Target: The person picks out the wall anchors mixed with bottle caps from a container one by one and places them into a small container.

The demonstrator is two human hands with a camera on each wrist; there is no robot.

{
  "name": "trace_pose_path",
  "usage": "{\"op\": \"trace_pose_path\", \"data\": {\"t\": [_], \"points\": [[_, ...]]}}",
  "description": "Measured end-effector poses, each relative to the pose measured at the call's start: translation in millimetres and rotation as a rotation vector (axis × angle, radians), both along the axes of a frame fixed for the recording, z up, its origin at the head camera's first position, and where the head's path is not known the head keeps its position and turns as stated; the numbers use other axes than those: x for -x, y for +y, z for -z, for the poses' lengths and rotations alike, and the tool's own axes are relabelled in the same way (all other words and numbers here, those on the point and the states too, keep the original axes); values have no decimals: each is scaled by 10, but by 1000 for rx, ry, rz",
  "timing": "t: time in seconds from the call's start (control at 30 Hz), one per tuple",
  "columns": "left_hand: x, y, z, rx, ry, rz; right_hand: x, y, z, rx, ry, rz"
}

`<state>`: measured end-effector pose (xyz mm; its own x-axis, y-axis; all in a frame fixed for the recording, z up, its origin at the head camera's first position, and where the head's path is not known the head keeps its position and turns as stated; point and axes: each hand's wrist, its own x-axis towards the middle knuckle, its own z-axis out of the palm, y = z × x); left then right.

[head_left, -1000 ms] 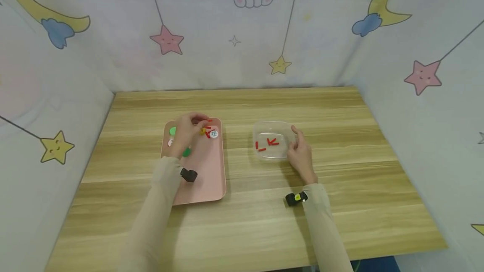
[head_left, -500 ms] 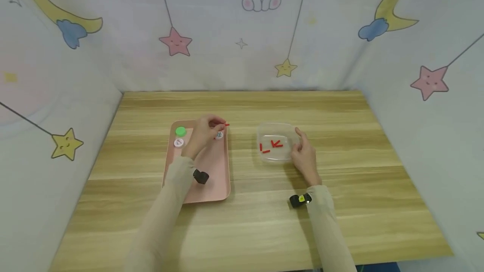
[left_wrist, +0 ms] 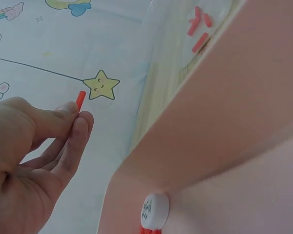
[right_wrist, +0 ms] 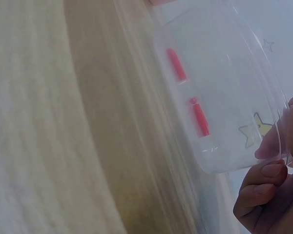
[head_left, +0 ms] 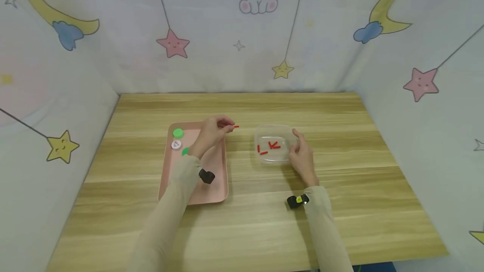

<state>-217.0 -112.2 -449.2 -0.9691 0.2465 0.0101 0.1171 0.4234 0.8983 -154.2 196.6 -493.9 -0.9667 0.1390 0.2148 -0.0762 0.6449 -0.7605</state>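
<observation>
Between thumb and fingertips, my left hand (head_left: pixel 213 132) pinches a short red stick (left_wrist: pixel 81 101), just past the right rim of the pink tray (head_left: pixel 226 171). On the table to the right stands a clear plastic container (head_left: pixel 261 131) with several red sticks (head_left: pixel 264 153) lying in it. My right hand (head_left: pixel 303 158) grips the container's right wall, thumb on one side and fingers curled on the other, as the right wrist view shows. In the left wrist view a white round cap (left_wrist: pixel 156 210) with dark print sits in the tray, with more red pieces partly showing beside it.
In the tray's left part lie a green cap (head_left: pixel 178 133), a white printed cap (head_left: pixel 176 145) and another green cap (head_left: pixel 185 151), partly covered by the left arm. The wooden table (head_left: pixel 249 221) meets a patterned wall (head_left: pixel 211 53) at the back.
My left hand has risen from among the pieces in the tray and moved right, carrying a red stick past the tray's rim. The right hand keeps its hold on the container.
</observation>
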Motion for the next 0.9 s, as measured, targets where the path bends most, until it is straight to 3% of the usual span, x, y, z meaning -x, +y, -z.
{"op": "trace_pose_path", "data": {"t": [0.2, 0.67, 0.9], "points": [[6, 222, -59, -26, -37, 33, -1, 23, -5, -9, 13, 6], [-43, 655, -27, 1, 29, 132, 6, -9, 9, 10, 24, -2], [-48, 864, -45, 7, 3, 179, 5, -3, -12, 27, 14, 7]]}}
